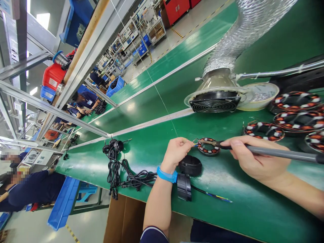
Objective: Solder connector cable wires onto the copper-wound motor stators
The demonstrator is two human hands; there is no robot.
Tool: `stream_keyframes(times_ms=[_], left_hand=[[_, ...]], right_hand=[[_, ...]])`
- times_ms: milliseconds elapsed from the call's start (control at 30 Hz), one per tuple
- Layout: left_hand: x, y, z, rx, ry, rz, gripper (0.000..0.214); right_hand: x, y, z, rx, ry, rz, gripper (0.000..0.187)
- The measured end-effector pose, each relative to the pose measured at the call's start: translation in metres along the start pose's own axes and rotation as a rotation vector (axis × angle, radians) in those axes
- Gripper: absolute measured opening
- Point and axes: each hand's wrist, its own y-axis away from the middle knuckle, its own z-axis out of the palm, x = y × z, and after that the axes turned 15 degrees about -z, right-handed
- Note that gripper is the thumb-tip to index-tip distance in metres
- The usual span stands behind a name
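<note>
My left hand [176, 150] is pinched on the thin wire ends at the edge of a small copper-wound stator [209, 147] lying on the green bench [243, 199]. A blue strap [167, 175] circles that wrist. My right hand [255, 158] grips a grey soldering iron [278, 154] like a pen, its tip resting at the same wire ends by the stator. Just below my left hand sit two round black housings [190, 165], one with a coloured lead trailing right.
A fume fan [215, 101] on a silver flexible duct [243, 30] stands behind the stator, beside a shallow dish [260, 96]. Several more stators [295, 111] lie at the right. Black cables [118, 168] lie at the left. Other people in blue sit along the line [86, 101].
</note>
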Motion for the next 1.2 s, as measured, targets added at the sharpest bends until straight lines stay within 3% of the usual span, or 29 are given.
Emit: stream_keyframes(times_ms=[200, 467, 733, 967, 1200], left_hand=[[-0.001, -0.002, 0.001, 0.001, -0.018, 0.012, 0.015], [-0.004, -0.002, -0.001, -0.025, -0.061, 0.088, 0.019], [-0.002, -0.001, -0.007, -0.126, -0.048, 0.085, 0.023], [-0.002, -0.004, -0.014, -0.145, -0.189, 0.037, 0.033], [0.001, -0.004, -0.014, -0.223, -0.139, -0.016, 0.052]], right_hand=[[-0.003, -0.004, 0.010, -0.084, -0.001, -0.178, 0.012], [0.008, 0.014, 0.040, -0.205, -0.076, -0.178, 0.036], [0.023, 0.037, 0.045, -0.377, -0.152, -0.123, 0.051], [0.006, 0.020, 0.039, -0.303, -0.122, -0.134, 0.043], [-0.004, 0.013, 0.032, -0.277, -0.133, -0.150, 0.042]])
